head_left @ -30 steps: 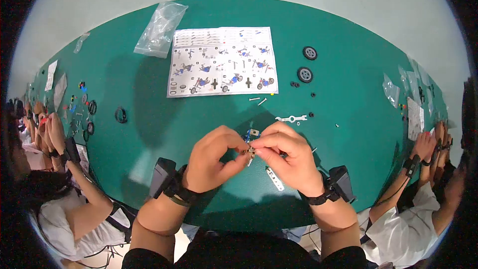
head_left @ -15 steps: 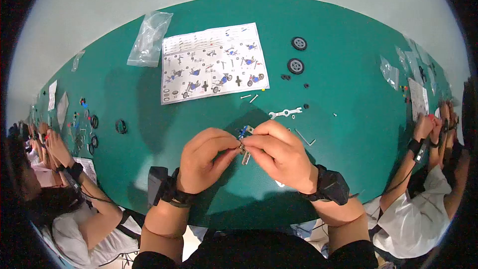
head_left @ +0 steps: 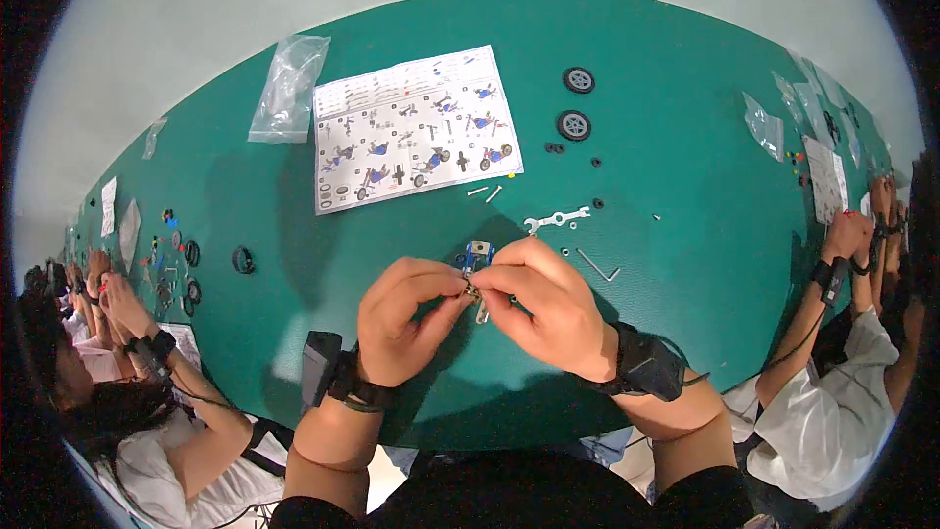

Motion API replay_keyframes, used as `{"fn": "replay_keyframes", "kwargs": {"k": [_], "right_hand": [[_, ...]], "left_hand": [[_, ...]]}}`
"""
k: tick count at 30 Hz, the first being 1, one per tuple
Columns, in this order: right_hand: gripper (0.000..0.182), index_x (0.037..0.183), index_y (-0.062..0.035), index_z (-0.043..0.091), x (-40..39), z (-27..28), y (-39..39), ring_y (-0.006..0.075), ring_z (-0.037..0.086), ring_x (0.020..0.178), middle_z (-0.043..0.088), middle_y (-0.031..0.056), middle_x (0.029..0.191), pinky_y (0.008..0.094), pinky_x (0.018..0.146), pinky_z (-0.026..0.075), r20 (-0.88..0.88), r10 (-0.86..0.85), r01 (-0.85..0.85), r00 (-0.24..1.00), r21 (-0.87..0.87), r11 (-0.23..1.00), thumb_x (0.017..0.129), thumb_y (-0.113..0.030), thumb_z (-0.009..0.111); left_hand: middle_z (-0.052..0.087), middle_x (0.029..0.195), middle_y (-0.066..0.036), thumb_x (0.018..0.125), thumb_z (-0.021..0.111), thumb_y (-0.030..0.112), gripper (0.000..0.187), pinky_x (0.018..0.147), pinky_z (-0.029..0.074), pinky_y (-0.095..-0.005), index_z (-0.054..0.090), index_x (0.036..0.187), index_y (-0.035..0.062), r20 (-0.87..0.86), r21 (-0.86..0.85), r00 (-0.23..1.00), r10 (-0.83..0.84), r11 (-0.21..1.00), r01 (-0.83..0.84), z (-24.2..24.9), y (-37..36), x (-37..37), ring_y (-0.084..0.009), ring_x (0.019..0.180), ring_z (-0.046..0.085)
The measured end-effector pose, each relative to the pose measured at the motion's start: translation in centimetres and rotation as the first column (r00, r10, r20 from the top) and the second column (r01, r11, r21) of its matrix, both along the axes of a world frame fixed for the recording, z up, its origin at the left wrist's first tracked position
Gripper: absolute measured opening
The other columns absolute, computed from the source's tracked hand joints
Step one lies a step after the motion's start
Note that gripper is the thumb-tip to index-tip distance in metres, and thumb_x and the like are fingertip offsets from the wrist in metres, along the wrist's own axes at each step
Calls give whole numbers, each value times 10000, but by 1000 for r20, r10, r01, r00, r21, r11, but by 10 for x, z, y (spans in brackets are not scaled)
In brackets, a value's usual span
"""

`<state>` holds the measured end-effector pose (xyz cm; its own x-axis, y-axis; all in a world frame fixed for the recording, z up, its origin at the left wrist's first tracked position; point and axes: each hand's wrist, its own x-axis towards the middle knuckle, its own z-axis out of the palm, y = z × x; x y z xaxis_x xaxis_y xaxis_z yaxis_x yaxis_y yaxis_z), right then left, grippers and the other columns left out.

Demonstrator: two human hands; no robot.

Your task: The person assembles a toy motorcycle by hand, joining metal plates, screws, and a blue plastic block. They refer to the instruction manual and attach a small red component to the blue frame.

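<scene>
Between my two hands is a small blue and metal toy model part (head_left: 479, 252), made of metal strips and blue pieces. My left hand (head_left: 409, 318) pinches it from the left with thumb and fingertips. My right hand (head_left: 548, 309) grips it from the right, fingertips close to those of the left. My fingers hide much of its middle; a metal strip (head_left: 482, 314) sticks out below them. Just beyond, a white flat wrench (head_left: 558, 218) and an L-shaped hex key (head_left: 598, 265) lie on the green table (head_left: 676, 284).
A printed instruction sheet (head_left: 416, 132) lies ahead, with a clear plastic bag (head_left: 290, 88) to its left. Two wheels (head_left: 575, 125), two screws (head_left: 493, 194) and small black pieces (head_left: 555, 148) lie nearby. A black tyre (head_left: 243, 260) is at left. Other people work at both sides.
The blue and metal part has turned a little between my fingers, so its far end shows more. Both hands stay pinched in nearly the same place. The camera view has shifted slightly.
</scene>
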<state>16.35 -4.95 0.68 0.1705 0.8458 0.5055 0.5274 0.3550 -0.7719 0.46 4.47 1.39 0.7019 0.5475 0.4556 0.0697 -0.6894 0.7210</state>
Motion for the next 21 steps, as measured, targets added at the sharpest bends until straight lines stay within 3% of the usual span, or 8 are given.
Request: {"fn": "replay_keyframes", "kwargs": {"k": [10, 16, 19, 21], "right_hand": [[301, 935, -26, 644, -7, 6, -4, 221, 594, 710, 586, 101, 857, 300, 591, 488, -19, -78, 79, 997, 82, 993, 666, 94, 709], [259, 966, -26, 613, -3, 6, -4, 246, 591, 747, 555, 94, 884, 327, 634, 502, -4, -21, 21, 1000, 65, 998, 724, 19, 694], [265, 973, -19, 615, 1, 10, -3, 246, 585, 741, 550, 97, 876, 326, 626, 496, -4, 30, -30, 1000, 21, 999, 724, 26, 694], [263, 975, -17, 618, 3, 8, -2, 246, 581, 737, 547, 101, 870, 322, 622, 491, -34, 65, -65, 997, 7, 998, 727, 28, 691]], "left_hand": [[651, 939, -116, 701, 743, -22, 261, 681, 519, -312, 632, 926, 53, 80, 81, 997, -2, 997, -5, 0, -5, -2, -251, 816, 643], [649, 924, -120, 728, 729, -11, 216, 694, 517, -311, 640, 915, 50, 94, 46, 996, 4, 999, -8, 2, -4, -3, -245, 815, 643], [651, 921, -115, 745, 720, -6, 182, 690, 513, -308, 645, 900, 50, 111, -120, 993, -49, 991, 62, -3, 0, -5, -234, 811, 641], [651, 920, -115, 749, 719, -4, 171, 682, 509, -305, 647, 894, 52, 110, -116, 991, -75, 989, 87, -3, 3, -5, -233, 805, 640]]}}
